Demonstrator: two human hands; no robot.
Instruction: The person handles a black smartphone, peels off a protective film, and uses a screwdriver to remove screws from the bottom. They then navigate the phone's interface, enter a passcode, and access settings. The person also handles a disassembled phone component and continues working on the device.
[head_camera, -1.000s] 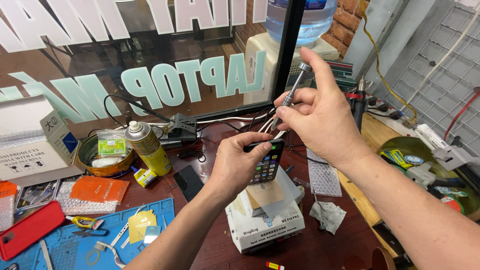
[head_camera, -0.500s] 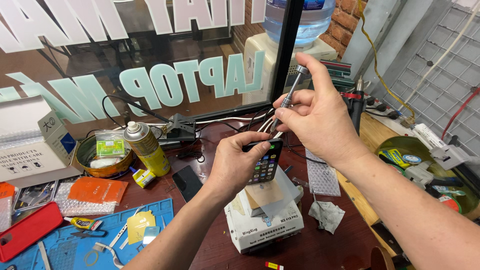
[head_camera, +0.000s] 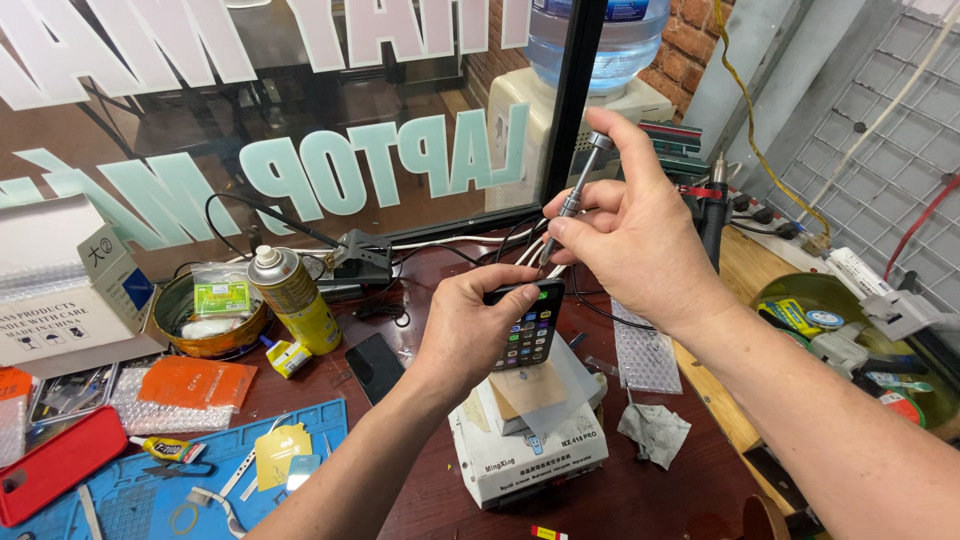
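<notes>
At the centre of the frame my left hand (head_camera: 470, 325) is closed around a lit phone (head_camera: 528, 328), holding it upright. My right hand (head_camera: 630, 235) pinches a slim metal screwdriver (head_camera: 575, 195), fingers tight on its shaft, tip at the phone's top edge

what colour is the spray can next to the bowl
Yellow, with a white cap; the spray can shows in the head view, its only one.

screwdriver (head_camera: 573, 201) tip hidden behind phone (head_camera: 527, 330) top edge.
</notes>
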